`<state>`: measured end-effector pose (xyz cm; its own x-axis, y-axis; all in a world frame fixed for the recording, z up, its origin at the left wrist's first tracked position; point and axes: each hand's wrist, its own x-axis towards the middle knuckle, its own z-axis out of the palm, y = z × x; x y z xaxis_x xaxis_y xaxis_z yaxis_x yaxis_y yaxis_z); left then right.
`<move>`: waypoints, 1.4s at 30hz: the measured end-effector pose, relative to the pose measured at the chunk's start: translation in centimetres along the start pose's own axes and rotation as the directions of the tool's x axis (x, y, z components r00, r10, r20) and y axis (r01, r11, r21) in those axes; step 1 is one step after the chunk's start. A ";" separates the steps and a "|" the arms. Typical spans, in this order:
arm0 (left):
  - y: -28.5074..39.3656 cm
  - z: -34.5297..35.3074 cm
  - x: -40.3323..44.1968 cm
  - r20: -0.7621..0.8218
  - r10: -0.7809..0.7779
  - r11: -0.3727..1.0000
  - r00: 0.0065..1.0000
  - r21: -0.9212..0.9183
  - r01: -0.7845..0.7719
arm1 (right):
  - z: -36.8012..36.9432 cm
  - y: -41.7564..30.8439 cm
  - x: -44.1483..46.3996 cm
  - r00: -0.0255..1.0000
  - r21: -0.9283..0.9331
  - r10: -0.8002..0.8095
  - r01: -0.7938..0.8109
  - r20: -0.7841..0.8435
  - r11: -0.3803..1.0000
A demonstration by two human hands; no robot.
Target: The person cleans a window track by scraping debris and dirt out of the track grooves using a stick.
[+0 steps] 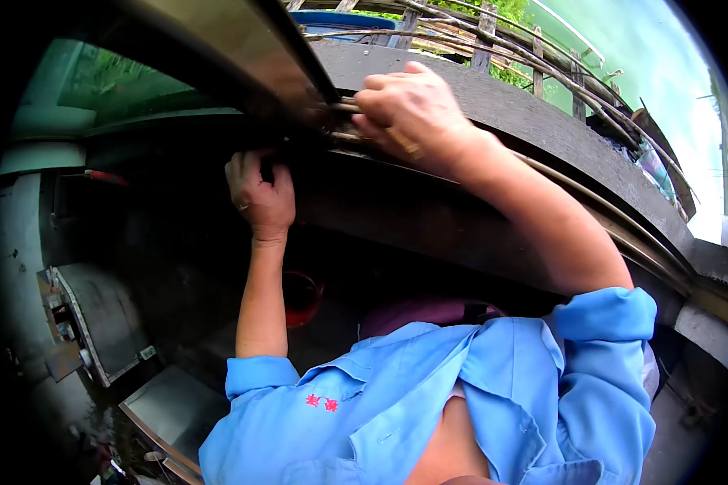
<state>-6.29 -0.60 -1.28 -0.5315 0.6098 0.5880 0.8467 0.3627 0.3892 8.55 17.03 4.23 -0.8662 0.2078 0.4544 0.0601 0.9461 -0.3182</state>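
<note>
My right hand point(416, 117) is closed around a thin tool with a yellowish wooden handle point(406, 144). It is at the lower corner of a sliding window's dark frame point(311, 61), over the metal track point(352, 139). The tool's far end is too blurred and dark to make out. Lower and to the left, my left hand point(263, 194) rests against the shadowed inner edge below the window. Its thumb stands apart from the curved fingers, with nothing visible between them; the fingertips are partly lost in shadow.
Outside runs a grey concrete ledge point(477, 109) with a wooden pole fence point(534, 61) beyond. The track continues to the right. Below are a red bucket point(301, 299), a purple item point(416, 314) and a grey-topped box or table point(178, 412) at lower left.
</note>
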 end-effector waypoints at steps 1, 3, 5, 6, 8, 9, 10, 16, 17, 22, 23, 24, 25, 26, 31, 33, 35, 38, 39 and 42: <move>0.0 0.0 0.0 -0.003 0.006 1.000 1.000 0.000 -0.006 | -0.8 0.2 -0.6 0.999 -0.004 0.028 -0.028 0.025 1.000; 0.1 0.0 0.0 -0.007 -0.004 1.000 1.000 0.002 0.004 | -2.6 1.0 -1.9 0.990 0.049 0.114 -0.119 0.086 0.992; 0.1 0.0 0.2 -0.020 0.046 0.999 0.999 0.006 -0.046 | -3.8 1.5 -3.2 0.968 0.226 0.244 -0.249 0.049 0.942; 0.0 0.2 0.2 -0.024 0.039 0.999 0.999 0.008 -0.039 | -4.7 1.1 -3.4 0.951 0.317 0.307 -0.304 0.045 0.898; -0.1 0.3 0.1 -0.049 0.065 0.998 0.997 0.002 -0.065 | -7.2 0.3 -4.2 0.860 0.356 0.468 -0.511 0.205 0.783; -0.1 0.2 0.1 -0.051 0.063 0.998 0.997 0.006 -0.063 | -8.0 0.5 -4.8 0.846 0.341 0.475 -0.532 0.242 0.775; -0.1 0.3 0.1 -0.044 0.060 0.998 0.997 0.009 -0.060 | -8.6 0.4 -5.5 0.847 0.341 0.473 -0.530 0.242 0.776; -0.1 0.5 0.1 -0.054 0.072 0.997 0.996 0.017 -0.071 | -8.1 -2.0 -7.5 0.776 0.595 0.568 -0.601 0.274 0.534; -0.1 0.5 0.1 -0.061 0.074 0.997 0.995 0.014 -0.073 | -7.0 -2.1 -7.4 0.798 0.608 0.561 -0.561 0.219 0.561; -0.1 0.4 0.1 -0.051 0.080 0.996 0.995 0.035 -0.079 | -4.3 -2.6 -5.6 0.984 0.223 0.172 -0.160 -0.038 0.962; 0.0 0.5 0.1 -0.045 0.067 0.997 0.997 0.027 -0.066 | -3.9 -2.4 -5.5 0.984 0.222 0.176 -0.164 -0.034 0.961; 0.0 0.5 0.1 -0.042 0.063 0.998 0.997 0.022 -0.062 | -3.4 -2.2 -5.4 0.986 0.198 0.148 -0.131 -0.076 0.971; 0.1 0.5 0.1 -0.050 0.066 0.998 0.997 0.013 -0.066 | -3.1 -2.1 -5.3 0.987 0.172 0.115 -0.094 -0.116 0.981; 0.1 0.5 0.1 -0.059 0.068 0.998 0.996 0.007 -0.067 | -3.0 -1.9 -5.3 0.993 0.156 0.096 -0.085 -0.062 0.984; 0.1 0.4 0.2 -0.060 0.069 0.998 0.996 -0.001 -0.070 | -1.5 -2.4 -4.4 1.000 0.042 0.028 -0.028 -0.003 0.999; 0.1 0.6 0.2 -0.066 0.080 0.997 0.995 0.000 -0.080 | -0.2 -2.8 -3.3 0.998 -0.046 -0.030 0.028 -0.048 0.999; 0.2 0.6 0.2 -0.065 0.056 0.998 0.996 0.003 -0.056 | 0.6 -3.2 -2.0 0.999 -0.079 -0.054 0.054 0.002 0.995; 0.3 0.5 0.2 -0.056 0.062 0.998 0.997 0.001 -0.062 | -0.5 -4.7 -1.2 0.993 -0.193 -0.044 0.064 0.107 0.979; 0.4 0.5 0.2 -0.056 0.060 0.998 0.997 -0.001 -0.060 | -1.0 -4.7 -1.5 0.990 -0.213 -0.023 0.053 0.142 0.976; 0.4 0.6 0.1 -0.074 0.048 0.999 0.996 -0.018 -0.050 | -2.1 -4.8 -2.1 0.978 -0.231 -0.011 0.060 0.208 0.971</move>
<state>-6.01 -0.01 -1.50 -0.4902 0.5731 0.6567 0.8716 0.3191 0.3722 11.16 12.56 6.50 -0.9511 0.1412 0.2746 0.1208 0.9886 -0.0900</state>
